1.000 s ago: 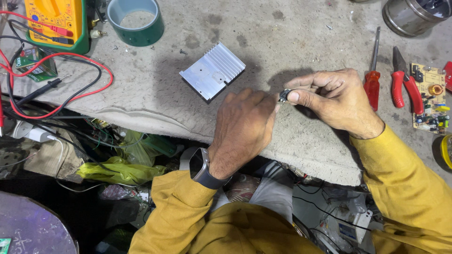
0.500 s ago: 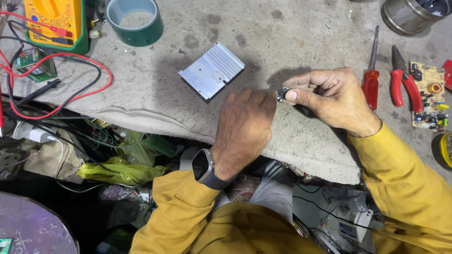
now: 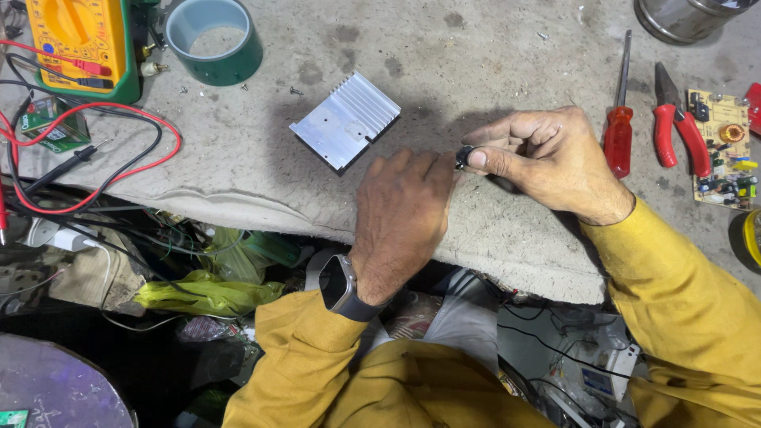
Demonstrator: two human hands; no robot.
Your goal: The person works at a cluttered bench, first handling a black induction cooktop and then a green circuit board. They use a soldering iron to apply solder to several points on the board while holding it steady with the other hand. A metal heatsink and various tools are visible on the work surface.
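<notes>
My right hand (image 3: 547,158) pinches a small black part (image 3: 464,156) between thumb and forefinger, just above the grey work surface (image 3: 476,63). My left hand (image 3: 404,214), with a dark watch on its wrist, shows its back to the camera. Its curled fingers meet the same part from the left, and their tips are mostly hidden. A ribbed aluminium heat sink (image 3: 345,120) lies flat just left of and behind my left hand.
Right of my right hand lie a red-handled screwdriver (image 3: 620,119), red pliers (image 3: 678,119) and a small circuit board (image 3: 723,150). A metal tin (image 3: 690,16) stands at the back right. A green tape roll (image 3: 214,40), a yellow multimeter (image 3: 75,43) and its leads (image 3: 119,150) sit at the left.
Both hands stay together on the small part; my left hand has only shifted slightly. Nothing else moved.
</notes>
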